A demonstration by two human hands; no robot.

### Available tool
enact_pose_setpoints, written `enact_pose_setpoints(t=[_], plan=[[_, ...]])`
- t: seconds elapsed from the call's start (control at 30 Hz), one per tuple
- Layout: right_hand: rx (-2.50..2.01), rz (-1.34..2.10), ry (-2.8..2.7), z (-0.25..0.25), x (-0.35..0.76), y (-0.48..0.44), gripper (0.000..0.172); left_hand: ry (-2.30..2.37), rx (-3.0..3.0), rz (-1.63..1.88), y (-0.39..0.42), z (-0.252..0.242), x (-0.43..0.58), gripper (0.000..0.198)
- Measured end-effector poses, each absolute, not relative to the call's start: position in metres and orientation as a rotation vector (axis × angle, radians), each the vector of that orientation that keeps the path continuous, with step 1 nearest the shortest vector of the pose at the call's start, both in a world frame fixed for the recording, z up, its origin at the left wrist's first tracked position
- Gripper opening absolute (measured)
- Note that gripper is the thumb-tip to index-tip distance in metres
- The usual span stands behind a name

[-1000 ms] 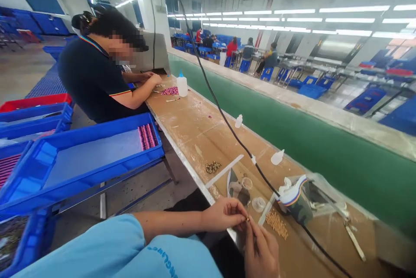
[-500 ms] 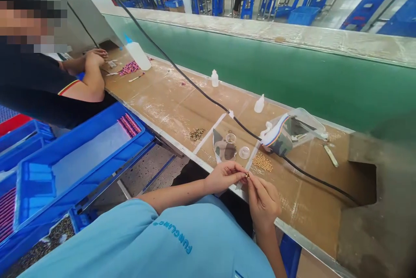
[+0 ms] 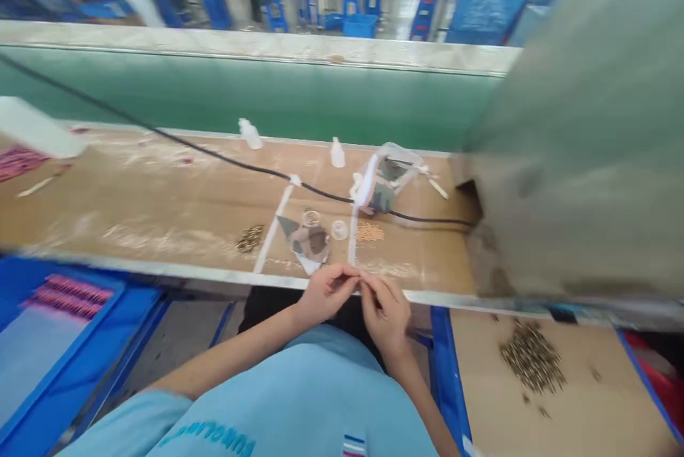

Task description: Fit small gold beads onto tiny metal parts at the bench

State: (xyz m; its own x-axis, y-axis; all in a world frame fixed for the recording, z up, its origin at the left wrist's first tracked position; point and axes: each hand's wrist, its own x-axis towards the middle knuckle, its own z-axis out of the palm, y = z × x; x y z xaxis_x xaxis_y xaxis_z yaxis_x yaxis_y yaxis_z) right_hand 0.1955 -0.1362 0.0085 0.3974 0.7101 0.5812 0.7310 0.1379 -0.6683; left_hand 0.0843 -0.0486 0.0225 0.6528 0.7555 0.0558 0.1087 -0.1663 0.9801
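Just over the table's front edge, my left hand and my right hand meet at the fingertips, thumb and fingers of each pinched. Whatever sits between them is too small and blurred to name. Beyond my left hand lies a camouflage cloth piece, with a small round clear dish at its far side and another clear dish beside it. Beyond my right hand is a patch of small gold-coloured pieces. Farther left is a pile of dark brassy pieces.
Two small white bottles stand at the back. A black cable crosses the table past a camouflage pouch. A grey metal housing bounds the right. Lower right, brown board carries a heap of small metal pieces.
The view has swung right, bringing the board and heap at lower right into sight and taking the co-worker at left out. My hands stay joined at the fingertips.
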Motion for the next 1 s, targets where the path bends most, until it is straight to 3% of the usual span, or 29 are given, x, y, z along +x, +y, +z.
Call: enact_pose_setpoints(t=[0.3, 0.43, 0.57, 0.77, 1.0], plan=[[-1.751, 0.055, -0.775, -0.011, 0.189, -0.186, 0.019, 0.551, 1.921, 0.477, -0.053, 0.02, 0.04, 0.022], [-1.926, 0.094, -0.259, -0.039, 0.228, -0.24, 0.037, 0.413, 2.066, 0.412, -0.058, 0.013, 0.028, 0.017], [-2.012, 0.076, -0.061, -0.057, 0.26, -0.289, 0.041, 0.257, 2.104, 0.326, -0.063, 0.007, 0.027, 0.018], [-2.047, 0.088, 0.034, -0.059, 0.269, -0.308, 0.05, 0.194, 2.113, 0.262, -0.07, 0.005, 0.032, 0.019], [-1.909, 0.369, -0.151, -0.033, 0.245, -0.286, 0.049, 0.257, 2.091, 0.173, -0.073, 0.002, 0.025, 0.022]])
